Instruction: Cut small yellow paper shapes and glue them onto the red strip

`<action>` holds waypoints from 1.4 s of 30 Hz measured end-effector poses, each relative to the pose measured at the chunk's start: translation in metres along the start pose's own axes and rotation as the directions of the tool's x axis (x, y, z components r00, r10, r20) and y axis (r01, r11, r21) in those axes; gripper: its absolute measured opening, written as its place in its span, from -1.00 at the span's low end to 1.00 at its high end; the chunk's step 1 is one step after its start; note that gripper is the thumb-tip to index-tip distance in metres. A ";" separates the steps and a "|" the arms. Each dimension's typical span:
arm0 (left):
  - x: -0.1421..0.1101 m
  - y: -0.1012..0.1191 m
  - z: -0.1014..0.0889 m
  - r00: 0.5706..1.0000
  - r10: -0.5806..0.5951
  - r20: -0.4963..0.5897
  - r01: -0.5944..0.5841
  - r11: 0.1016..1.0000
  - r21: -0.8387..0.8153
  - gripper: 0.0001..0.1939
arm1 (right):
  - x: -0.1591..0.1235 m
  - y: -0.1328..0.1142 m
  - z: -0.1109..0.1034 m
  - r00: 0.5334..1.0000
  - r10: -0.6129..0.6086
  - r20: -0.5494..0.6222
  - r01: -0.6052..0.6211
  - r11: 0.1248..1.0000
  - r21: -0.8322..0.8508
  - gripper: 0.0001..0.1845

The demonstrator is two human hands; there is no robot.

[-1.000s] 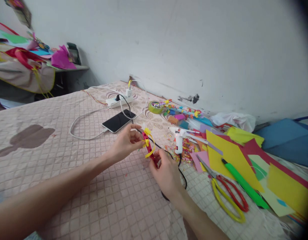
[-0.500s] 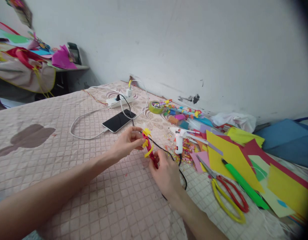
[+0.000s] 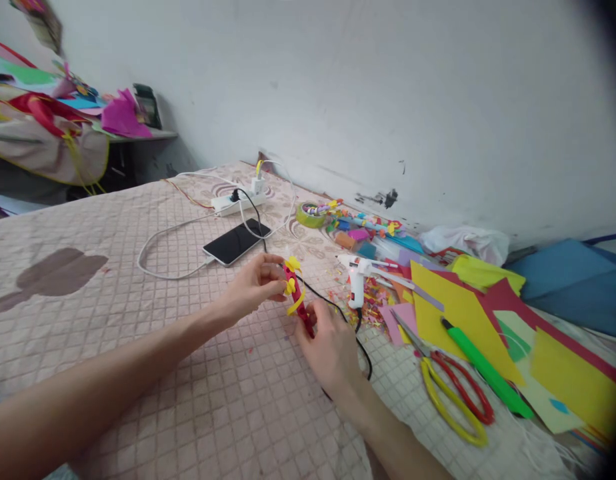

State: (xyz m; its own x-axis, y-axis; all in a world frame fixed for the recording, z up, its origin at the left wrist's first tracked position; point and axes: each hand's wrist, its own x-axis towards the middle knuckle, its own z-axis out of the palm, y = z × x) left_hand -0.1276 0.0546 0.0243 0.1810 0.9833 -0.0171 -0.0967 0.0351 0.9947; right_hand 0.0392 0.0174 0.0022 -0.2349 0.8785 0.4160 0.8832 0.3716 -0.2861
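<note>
In the middle of the head view, a slim red paper-covered stick (image 3: 299, 307) trimmed with yellow paper flowers and a curled yellow strip is held above the quilted cloth. Its lower end is pinched by my right hand (image 3: 332, 343), thumb and fingers closed around it. My left hand (image 3: 263, 277) closes thumb and fingertips on the upper part, beside the yellow flowers. The exact contact of the left fingertips is partly hidden. Right of the stick lies a white glue gun (image 3: 357, 283), its black cord running behind my right hand.
A phone (image 3: 233, 243) and power strip (image 3: 237, 203) with looping cables lie beyond my left hand. To the right are scissors (image 3: 451, 400), a green cutter (image 3: 488, 369), yellow paper sheets (image 3: 458, 317) and paper scraps. A tape roll (image 3: 309, 215) and decorated sticks sit near the wall.
Both hands keep their grip on the red stick, which has turned very slightly. The whole view has shifted a little; nothing was let go.
</note>
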 end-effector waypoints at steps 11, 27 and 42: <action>0.002 -0.006 0.000 1.000 0.004 -0.021 -0.005 1.000 -0.026 -0.62 | -0.001 0.002 0.002 1.000 -0.013 -0.011 0.013 1.000 -0.017 -0.93; 0.001 -0.003 0.002 1.000 -0.003 0.015 0.003 1.000 -0.021 -0.61 | 0.000 0.000 0.001 1.000 -0.002 0.014 0.002 1.000 -0.011 -0.96; 0.004 0.002 -0.008 0.976 0.097 -0.195 -0.054 0.975 0.214 -0.65 | 0.004 0.007 0.001 0.983 0.145 0.109 -0.178 0.883 0.434 -0.93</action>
State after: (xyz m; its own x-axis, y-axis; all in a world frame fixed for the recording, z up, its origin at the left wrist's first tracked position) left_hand -0.1350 0.0605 0.0249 -0.0237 0.9979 0.0599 0.1053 -0.0571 0.9928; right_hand 0.0438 0.0237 0.0015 -0.1476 0.9504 0.2737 0.6455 0.3022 -0.7014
